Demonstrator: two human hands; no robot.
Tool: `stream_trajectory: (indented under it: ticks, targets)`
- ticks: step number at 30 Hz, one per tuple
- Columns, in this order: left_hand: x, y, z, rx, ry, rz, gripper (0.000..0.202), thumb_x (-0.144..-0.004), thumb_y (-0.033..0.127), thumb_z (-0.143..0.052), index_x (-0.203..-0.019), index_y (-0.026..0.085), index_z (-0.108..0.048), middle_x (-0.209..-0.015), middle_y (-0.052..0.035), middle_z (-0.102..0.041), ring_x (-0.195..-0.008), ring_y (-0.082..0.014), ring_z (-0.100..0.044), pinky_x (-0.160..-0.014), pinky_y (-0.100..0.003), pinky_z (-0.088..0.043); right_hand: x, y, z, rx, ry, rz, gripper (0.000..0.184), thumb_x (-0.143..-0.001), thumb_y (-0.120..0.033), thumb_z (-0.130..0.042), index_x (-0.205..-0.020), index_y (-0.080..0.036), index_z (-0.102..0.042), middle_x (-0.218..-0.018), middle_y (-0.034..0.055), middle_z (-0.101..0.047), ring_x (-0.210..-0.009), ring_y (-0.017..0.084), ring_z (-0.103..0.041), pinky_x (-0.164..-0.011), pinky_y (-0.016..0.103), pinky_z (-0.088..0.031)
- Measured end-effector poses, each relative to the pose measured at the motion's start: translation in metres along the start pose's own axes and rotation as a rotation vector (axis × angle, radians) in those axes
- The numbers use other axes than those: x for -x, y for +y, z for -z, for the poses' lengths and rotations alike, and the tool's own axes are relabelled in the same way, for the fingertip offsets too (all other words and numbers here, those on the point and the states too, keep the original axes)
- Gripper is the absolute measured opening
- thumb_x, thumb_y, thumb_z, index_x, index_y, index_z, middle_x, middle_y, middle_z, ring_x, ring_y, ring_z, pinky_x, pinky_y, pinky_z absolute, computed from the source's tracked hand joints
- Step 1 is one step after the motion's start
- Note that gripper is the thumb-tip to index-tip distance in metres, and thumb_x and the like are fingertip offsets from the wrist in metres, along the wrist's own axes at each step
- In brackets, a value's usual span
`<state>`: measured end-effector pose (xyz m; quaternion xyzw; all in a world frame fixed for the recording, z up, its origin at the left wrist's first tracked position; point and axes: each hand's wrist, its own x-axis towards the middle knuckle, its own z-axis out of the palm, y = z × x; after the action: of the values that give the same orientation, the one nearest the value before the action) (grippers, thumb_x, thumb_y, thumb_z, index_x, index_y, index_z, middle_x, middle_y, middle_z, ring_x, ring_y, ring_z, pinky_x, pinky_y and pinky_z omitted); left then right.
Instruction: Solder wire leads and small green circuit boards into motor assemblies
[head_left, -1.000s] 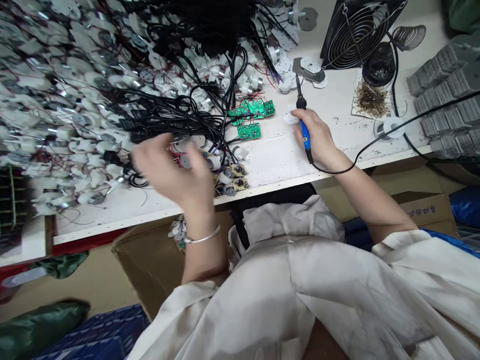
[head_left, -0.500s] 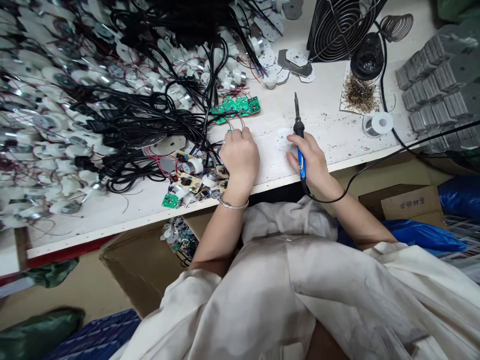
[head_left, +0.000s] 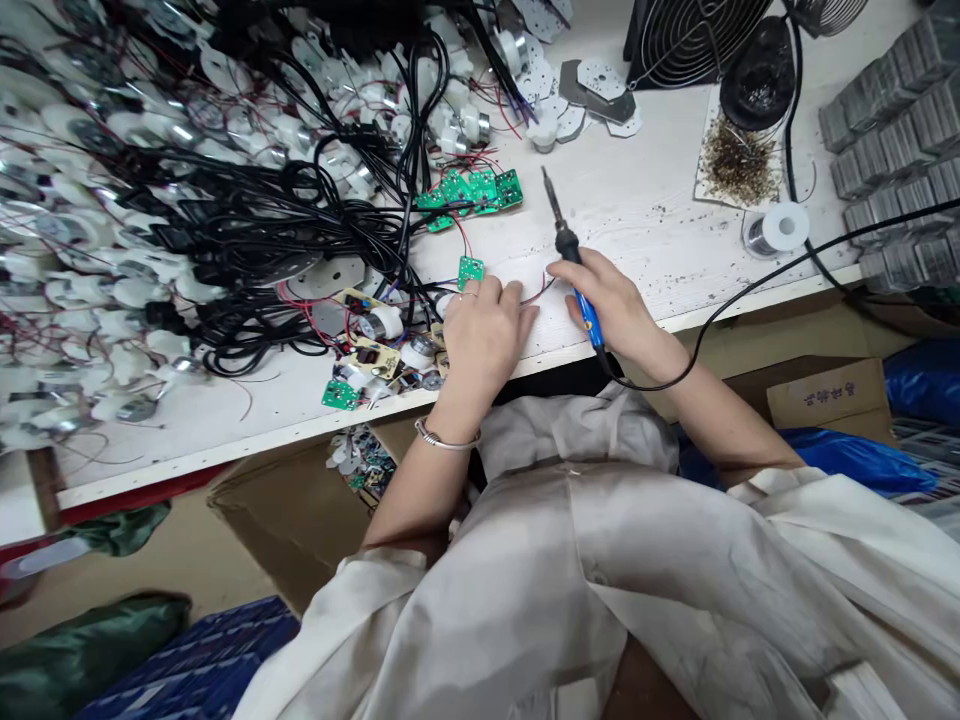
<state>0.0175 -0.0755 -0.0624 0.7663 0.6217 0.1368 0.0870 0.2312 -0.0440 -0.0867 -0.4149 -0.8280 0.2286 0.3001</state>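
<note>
Firmly — right grip (head_left: pixel 609 302) clenched round a blue soldering iron (head_left: pixel 587 314), left hand (head_left: pixel 484 345) open on rough white board (head_left: pixel 637 230).

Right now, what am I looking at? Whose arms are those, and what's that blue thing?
This picture comes from a camera worn on a person's head, so you see what they see, looking down at their own arms. Their right hand holds a soldering iron with a blue handle, a tool for joining bits of metal. Their left hand, with a silver bracelet on the wrist, lies on the white workbench next to a small green circuit board. Piles of black cables and white round parts cover much of the bench, and a reel of solder wire sits over to the right.
</note>
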Motion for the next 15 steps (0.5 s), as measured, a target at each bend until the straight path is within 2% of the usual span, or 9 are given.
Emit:
stream_trajectory:
  ticks: [2,5,7,10,12,15]
  targets:
    - [0.002,0.005,-0.004,0.058,0.063,0.013,0.012,-0.096,0.031,-0.061,-0.095,0.022,-0.069,-0.113,-0.0140,-0.069,-0.117,-0.0373,-0.060,-0.099,-0.052,-0.044,0.006,0.000,0.004,-0.045,-0.030,0.096,0.041,-0.100,-0.021,-0.043,-0.138,-0.033,-0.056,-0.129,0.0055,-0.064,-0.124,0.019,-0.063,-0.104,0.035,-0.057]
    - [0.006,0.008,-0.011,0.115,0.150,-0.061,0.013,-0.096,0.027,-0.060,-0.087,0.024,-0.069,-0.125,-0.0086,-0.069,-0.125,-0.0324,-0.057,-0.110,-0.053,-0.038,0.015,0.001,0.009,-0.085,-0.027,0.189,0.041,-0.101,-0.021,-0.041,-0.139,-0.031,-0.055,-0.128,0.0065,-0.064,-0.121,0.018,-0.065,-0.098,0.031,-0.059]
    - [0.008,0.007,-0.014,0.122,0.166,-0.132,0.015,-0.097,0.026,-0.058,-0.086,0.025,-0.069,-0.111,-0.0061,-0.072,-0.113,-0.0282,-0.062,-0.111,-0.053,-0.038,0.018,0.000,0.010,-0.063,-0.030,0.189,0.041,-0.100,-0.020,-0.041,-0.136,-0.031,-0.057,-0.120,0.0059,-0.065,-0.111,0.016,-0.068,-0.091,0.029,-0.060]
    - [0.009,0.003,-0.015,0.060,0.174,-0.233,0.018,-0.099,0.026,-0.055,-0.087,0.026,-0.069,-0.083,-0.0048,-0.069,-0.088,-0.0248,-0.063,-0.103,-0.053,-0.043,0.019,-0.007,0.009,-0.035,-0.011,0.107,0.035,-0.101,-0.023,-0.042,-0.130,-0.029,-0.061,-0.111,0.0051,-0.067,-0.099,0.013,-0.070,-0.085,0.025,-0.060]
    - [0.009,-0.001,-0.016,0.010,0.196,-0.295,0.016,-0.099,0.025,-0.056,-0.089,0.026,-0.068,-0.078,-0.0044,-0.068,-0.082,-0.0243,-0.063,-0.098,-0.052,-0.044,0.020,-0.007,0.009,-0.049,0.094,0.064,0.030,-0.102,-0.028,-0.046,-0.127,-0.028,-0.062,-0.109,0.0047,-0.070,-0.099,0.013,-0.071,-0.087,0.026,-0.060]
    - [0.007,-0.005,-0.018,-0.003,0.258,-0.348,0.012,-0.100,0.023,-0.056,-0.094,0.024,-0.066,-0.083,-0.0046,-0.071,-0.082,-0.0239,-0.063,-0.096,-0.049,-0.044,0.023,0.009,0.020,-0.104,0.406,-0.040,0.033,-0.103,-0.040,-0.050,-0.131,-0.028,-0.061,-0.111,0.0040,-0.073,-0.101,0.015,-0.072,-0.092,0.030,-0.060]
